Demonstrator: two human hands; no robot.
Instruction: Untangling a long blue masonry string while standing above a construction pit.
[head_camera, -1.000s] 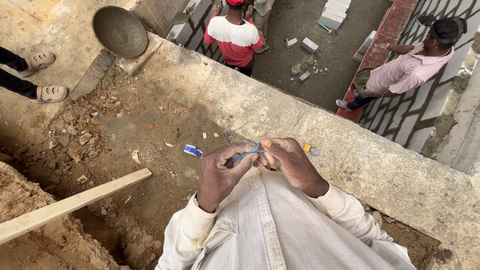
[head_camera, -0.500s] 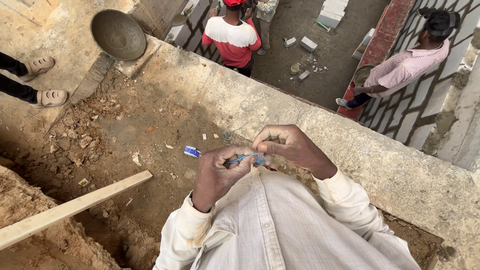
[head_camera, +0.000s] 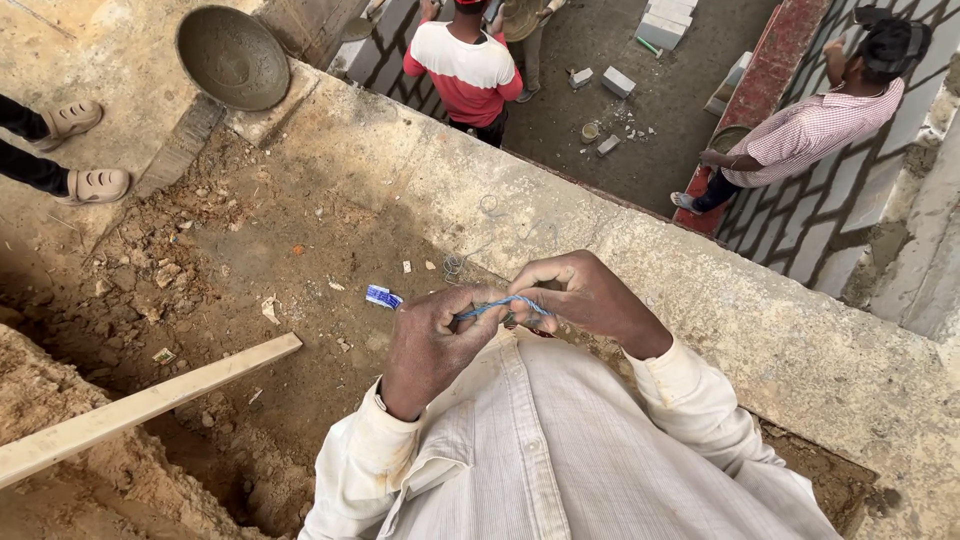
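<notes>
A thin blue string runs between my two hands in front of my pale shirt. My left hand pinches one end with thumb and fingers. My right hand is curled over the other end, fingers closed around it. Both hands hover over dusty ground beside a concrete ledge. A small blue-and-white scrap lies on the dirt just left of my left hand.
A wooden plank slants across a dirt trench at lower left. A metal pan rests on the ledge at upper left. Someone's sandalled feet stand at left. Below the ledge, two people work among blocks.
My hands have shifted slightly and the string is drawn out a little between them. The view has tilted a bit; the people below have barely moved.
</notes>
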